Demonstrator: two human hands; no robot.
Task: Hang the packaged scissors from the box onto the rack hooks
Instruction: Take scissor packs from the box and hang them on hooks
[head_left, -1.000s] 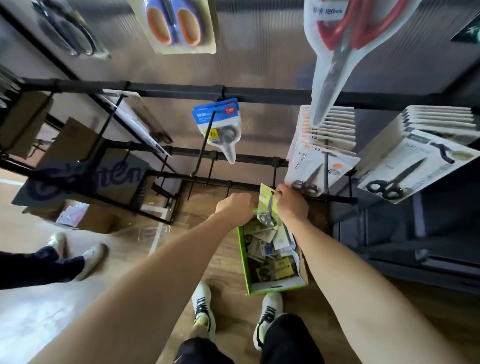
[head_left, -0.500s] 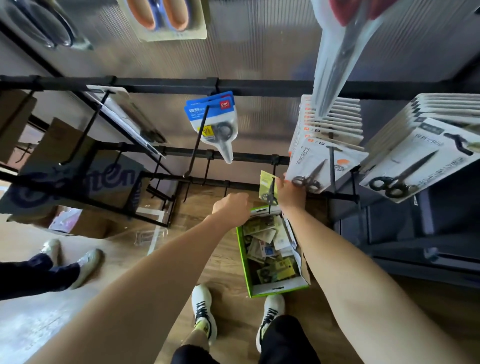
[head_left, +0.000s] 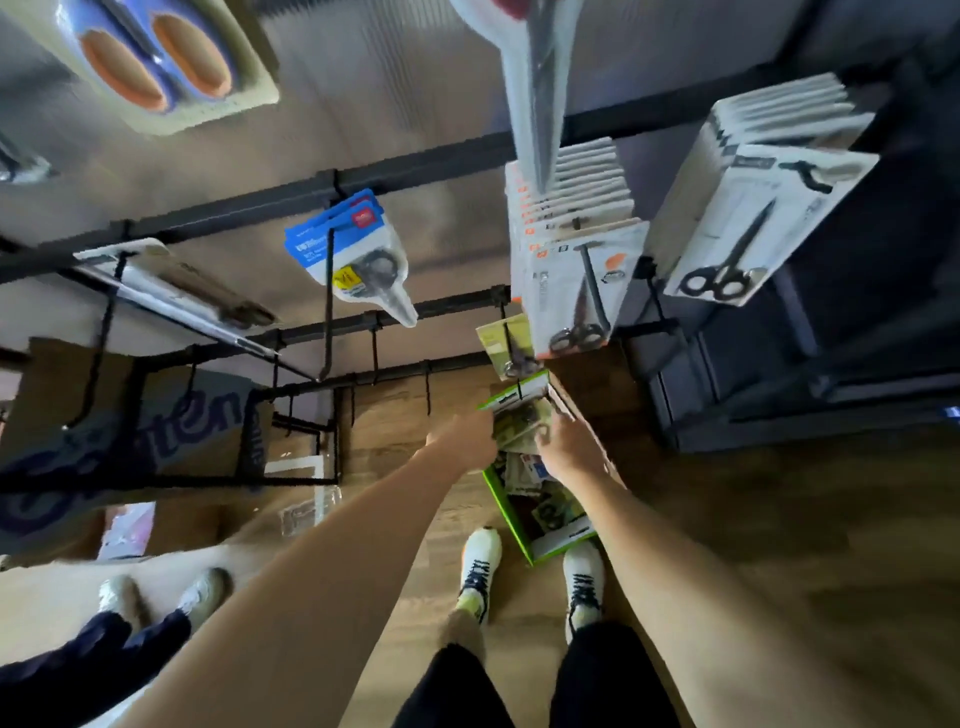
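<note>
With a yellow-green pack (head_left: 505, 343) now hanging on its hook, both hands are dropping back to the box (head_left: 511, 525). The left hand (head_left: 467, 434) and right hand (head_left: 563, 441) are reaching for another pack (head_left: 519, 421); blur is hiding their fingers.

We see a wooden floor (head_left: 727, 519) carrying the green-edged box (head_left: 511, 514) of packaged scissors just ahead of our white shoes (head_left: 480, 571), with a printed cardboard carton (head_left: 130, 431) toward its left edge.

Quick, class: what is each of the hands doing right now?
Left hand: at the box, grip cannot be told.
Right hand: same, cannot be told.
</note>
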